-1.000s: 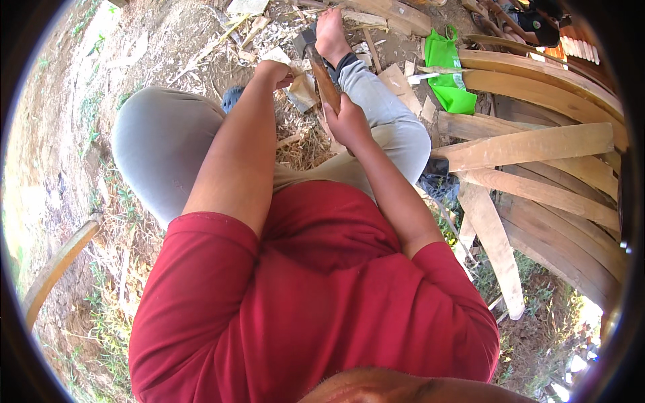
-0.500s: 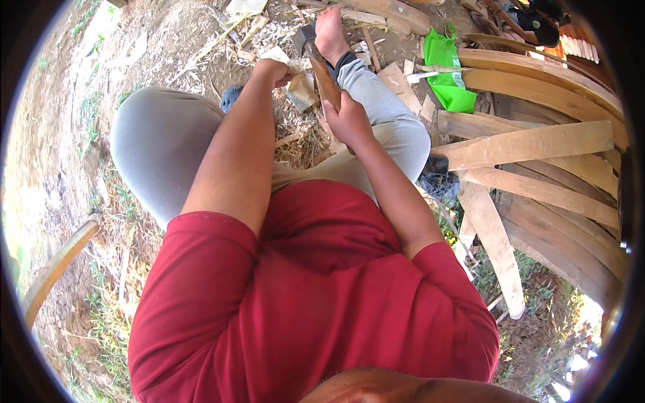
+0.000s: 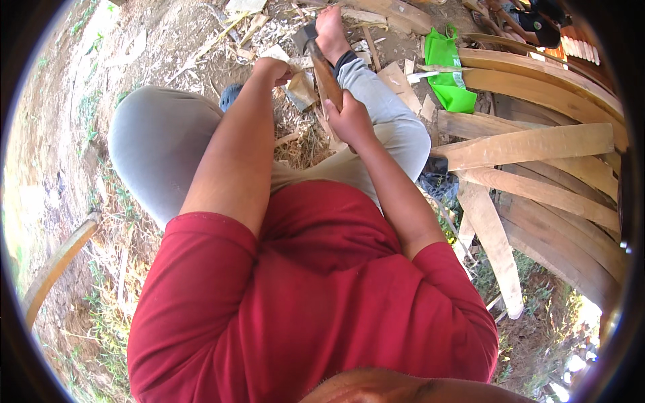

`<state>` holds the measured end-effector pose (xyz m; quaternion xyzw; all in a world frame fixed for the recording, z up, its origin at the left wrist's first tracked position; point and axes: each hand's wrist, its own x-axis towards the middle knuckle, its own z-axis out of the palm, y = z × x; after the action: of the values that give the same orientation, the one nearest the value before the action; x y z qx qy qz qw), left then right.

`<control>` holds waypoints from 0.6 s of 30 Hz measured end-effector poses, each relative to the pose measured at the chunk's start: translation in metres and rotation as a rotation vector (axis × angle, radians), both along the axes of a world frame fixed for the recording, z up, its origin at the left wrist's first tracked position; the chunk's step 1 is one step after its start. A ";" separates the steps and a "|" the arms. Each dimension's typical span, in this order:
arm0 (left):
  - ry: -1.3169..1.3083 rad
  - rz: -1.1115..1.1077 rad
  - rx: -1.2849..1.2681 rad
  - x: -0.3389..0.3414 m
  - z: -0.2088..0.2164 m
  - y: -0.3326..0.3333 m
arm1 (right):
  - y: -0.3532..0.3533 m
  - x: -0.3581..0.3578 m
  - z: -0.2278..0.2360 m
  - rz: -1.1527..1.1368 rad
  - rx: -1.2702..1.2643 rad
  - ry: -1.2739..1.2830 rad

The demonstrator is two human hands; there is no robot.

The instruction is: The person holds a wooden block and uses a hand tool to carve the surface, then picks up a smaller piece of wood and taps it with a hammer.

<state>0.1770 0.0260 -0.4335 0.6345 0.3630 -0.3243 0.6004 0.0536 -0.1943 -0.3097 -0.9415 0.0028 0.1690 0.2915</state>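
My right hand (image 3: pixel 349 119) is wrapped round the wooden handle of a tool with a broad, dark metal head (image 3: pixel 305 37). The tool slants away from me, its head beside my bare right foot (image 3: pixel 330 32). My left hand (image 3: pixel 273 70) is closed, knuckles up, at the near edge of the wood scraps. Whatever its curled fingers hold, if anything, is hidden. Just right of those fingers a small wooden block (image 3: pixel 302 91) stands on the ground between my legs, and the tool's handle passes along its right side.
Curved wooden planks (image 3: pixel 537 144) lie stacked and crossed on the right. A bright green bag (image 3: pixel 447 74) rests at their far left end. Wood chips (image 3: pixel 222 47) litter the ground ahead. A curved wooden strip (image 3: pixel 59 265) is at the left. Another person (image 3: pixel 537 23) is at the far right.
The tool's head has shifted very slightly, while its handle stays in my right hand. My left hand has barely moved.
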 end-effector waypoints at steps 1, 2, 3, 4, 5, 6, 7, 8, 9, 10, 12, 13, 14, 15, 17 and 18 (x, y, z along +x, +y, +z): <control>-0.010 -0.022 0.003 -0.001 0.003 -0.002 | -0.002 -0.002 -0.002 0.009 -0.030 0.028; -0.010 -0.010 -0.001 -0.004 0.000 -0.003 | -0.004 -0.003 -0.005 0.017 -0.060 0.056; 0.003 -0.018 0.006 -0.002 -0.005 -0.001 | -0.004 0.001 -0.005 0.034 -0.088 0.071; 0.017 -0.025 0.012 0.000 -0.013 0.003 | -0.004 0.004 -0.004 0.041 -0.076 0.080; 0.031 -0.032 0.018 0.003 -0.019 0.006 | -0.004 0.007 -0.003 0.050 -0.063 0.089; 0.023 -0.055 0.027 0.003 -0.019 0.005 | -0.005 0.007 -0.004 0.053 -0.051 0.107; 0.016 -0.077 0.035 0.004 -0.017 0.003 | -0.004 0.006 -0.005 0.025 -0.033 0.069; 0.009 -0.099 0.043 0.004 -0.016 0.002 | -0.003 0.004 -0.006 -0.001 -0.016 0.032; 0.013 -0.092 0.030 0.004 -0.015 0.000 | -0.003 0.003 -0.007 -0.030 0.003 -0.008; 0.016 -0.084 0.017 0.003 -0.014 -0.002 | -0.004 0.003 -0.009 -0.008 -0.028 0.027; 0.022 -0.076 0.009 0.002 -0.015 -0.001 | -0.004 0.003 -0.011 0.040 -0.091 0.094; 0.025 -0.075 0.013 0.003 -0.017 0.001 | -0.003 0.003 -0.009 0.031 -0.064 0.077; 0.027 -0.075 0.017 0.004 -0.019 0.002 | -0.003 0.004 -0.006 0.023 -0.036 0.060; 0.035 -0.076 0.021 0.002 -0.018 0.002 | -0.002 0.003 -0.003 0.012 -0.009 0.047; 0.023 -0.072 0.039 0.000 -0.016 0.000 | 0.001 0.000 -0.001 -0.015 0.005 0.024; 0.007 -0.068 0.049 0.002 -0.010 0.001 | 0.002 0.002 0.001 -0.027 0.013 0.003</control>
<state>0.1790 0.0268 -0.4439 0.6598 0.3513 -0.3377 0.5721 0.0552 -0.1920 -0.3086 -0.9393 0.0149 0.1664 0.2997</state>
